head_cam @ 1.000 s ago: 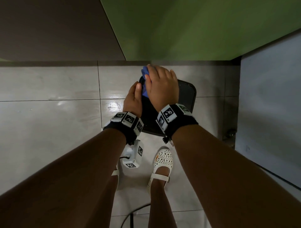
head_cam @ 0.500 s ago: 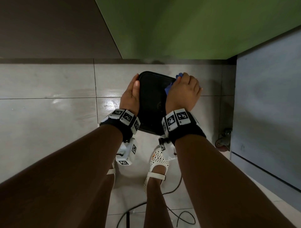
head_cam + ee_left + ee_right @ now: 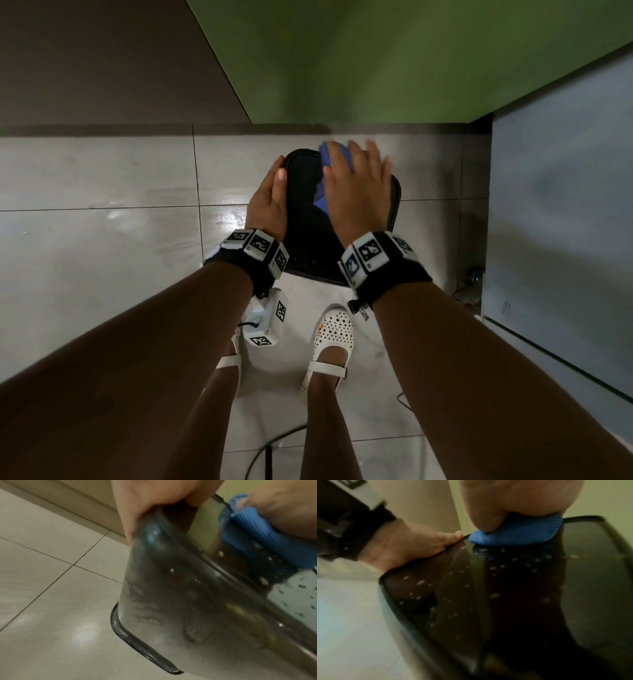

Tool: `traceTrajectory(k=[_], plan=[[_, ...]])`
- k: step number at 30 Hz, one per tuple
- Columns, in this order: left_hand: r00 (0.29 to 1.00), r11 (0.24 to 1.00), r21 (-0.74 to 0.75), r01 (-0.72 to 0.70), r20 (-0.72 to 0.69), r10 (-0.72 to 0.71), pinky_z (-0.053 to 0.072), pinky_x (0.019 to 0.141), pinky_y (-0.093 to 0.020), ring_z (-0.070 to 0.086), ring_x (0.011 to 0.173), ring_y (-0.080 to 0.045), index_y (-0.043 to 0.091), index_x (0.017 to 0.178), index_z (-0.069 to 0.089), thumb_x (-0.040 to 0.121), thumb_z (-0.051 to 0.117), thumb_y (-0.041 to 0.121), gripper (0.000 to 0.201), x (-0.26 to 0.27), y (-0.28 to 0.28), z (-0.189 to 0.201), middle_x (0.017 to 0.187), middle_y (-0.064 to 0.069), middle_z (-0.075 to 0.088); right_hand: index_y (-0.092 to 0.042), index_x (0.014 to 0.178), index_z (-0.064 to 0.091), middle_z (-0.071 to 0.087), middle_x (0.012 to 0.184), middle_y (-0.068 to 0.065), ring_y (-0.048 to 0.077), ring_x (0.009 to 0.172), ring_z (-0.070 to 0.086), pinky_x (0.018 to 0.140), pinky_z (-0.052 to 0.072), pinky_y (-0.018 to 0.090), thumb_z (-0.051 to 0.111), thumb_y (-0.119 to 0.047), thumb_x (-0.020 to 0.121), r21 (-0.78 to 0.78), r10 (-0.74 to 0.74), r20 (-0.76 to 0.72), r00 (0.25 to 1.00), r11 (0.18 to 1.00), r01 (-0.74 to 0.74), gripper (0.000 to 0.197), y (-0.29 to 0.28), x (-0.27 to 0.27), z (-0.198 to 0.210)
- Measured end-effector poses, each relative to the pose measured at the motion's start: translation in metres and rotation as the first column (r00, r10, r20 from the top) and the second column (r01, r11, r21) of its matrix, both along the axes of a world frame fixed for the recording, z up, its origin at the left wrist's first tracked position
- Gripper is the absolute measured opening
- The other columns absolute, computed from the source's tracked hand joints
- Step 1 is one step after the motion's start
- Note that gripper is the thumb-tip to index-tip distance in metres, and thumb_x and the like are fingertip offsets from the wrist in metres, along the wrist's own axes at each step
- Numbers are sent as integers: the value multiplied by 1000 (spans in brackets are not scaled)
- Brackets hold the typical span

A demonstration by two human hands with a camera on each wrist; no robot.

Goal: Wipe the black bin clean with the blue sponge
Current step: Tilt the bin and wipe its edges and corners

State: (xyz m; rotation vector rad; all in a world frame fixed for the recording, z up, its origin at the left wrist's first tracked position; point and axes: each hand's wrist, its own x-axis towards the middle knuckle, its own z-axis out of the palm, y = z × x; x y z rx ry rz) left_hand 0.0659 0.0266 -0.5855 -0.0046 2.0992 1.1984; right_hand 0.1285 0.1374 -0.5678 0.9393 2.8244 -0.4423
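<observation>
The black bin stands on the tiled floor in front of my feet, its glossy lid dotted with droplets. My left hand grips the bin's left side, thumb on the lid's edge; the same hand shows in the right wrist view. My right hand holds the blue sponge and presses it onto the far part of the lid. In the right wrist view the sponge lies flat under my palm and thumb. The left wrist view shows the bin's side and the sponge.
A green wall rises just behind the bin. A grey-blue cabinet stands close on the right, with a castor wheel at its base. Cables lie on the floor near my white shoes. Open tiled floor lies to the left.
My right hand has swept the sponge from the lid's right edge back towards its far middle. The left hand has kept its grip on the bin's left side.
</observation>
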Motion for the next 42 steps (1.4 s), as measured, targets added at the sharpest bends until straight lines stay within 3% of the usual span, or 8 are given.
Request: traceTrajectory(k=[4,9,12,16,20,28,37,42], plan=[[1000,1000,-9,-7,8,7,27,91,-6,40,132,-15,21,139,40,100,27,36,44,0,1,4,143,-2,46,-30,136,41,27,148,18,39,138,17,112,22,53,37,-35,97,-7,-332,11,943,943,332,39,4,24,2],[1000,1000,-2,23,4,-23,29,81,5,41,129,-12,23,141,37,100,29,34,44,0,1,4,143,-2,46,-11,129,51,42,136,30,49,127,35,105,32,57,30,-30,91,-21,-479,-82,874,878,479,47,-10,9,-1],[998,998,6,59,-1,-59,25,67,16,39,119,-4,22,141,35,100,29,32,43,-2,0,3,142,-4,45,-9,131,47,40,137,30,48,130,31,109,27,56,55,-22,86,-10,-398,-74,914,917,399,48,-14,0,3],[997,997,1,79,-13,-79,29,81,6,40,131,-13,19,142,35,100,30,31,44,-4,-1,0,144,-4,44,-12,140,33,33,145,22,39,137,22,115,14,47,54,-17,89,-131,-115,-54,992,986,107,56,-27,-20,5],[999,999,6,49,-1,-49,27,91,-1,36,135,-15,20,142,34,100,29,33,45,-1,0,3,146,-3,41,-12,140,35,34,145,21,37,138,22,114,13,46,55,-17,89,-126,-171,-94,981,979,158,54,-27,-12,4],[998,999,-12,31,58,-31,25,98,-17,34,137,-19,33,146,21,99,26,41,48,0,1,11,150,-1,34,-15,141,33,47,130,22,35,112,49,96,41,42,33,-28,99,-122,-707,-10,707,703,701,44,2,16,-1],[977,990,38,-134,173,125,39,71,-1,48,113,-19,9,138,19,100,28,22,40,40,-19,20,126,-8,46,-24,138,40,46,135,12,30,118,46,96,39,34,38,-24,97,-235,-211,3,978,950,205,40,36,-5,13],[990,977,-163,-138,-53,132,36,80,-30,51,82,-14,7,120,38,95,43,30,34,39,-40,26,88,5,51,-33,132,46,44,141,-2,23,123,44,100,33,30,41,-23,96,-278,218,-56,974,934,-225,38,30,-34,14]])
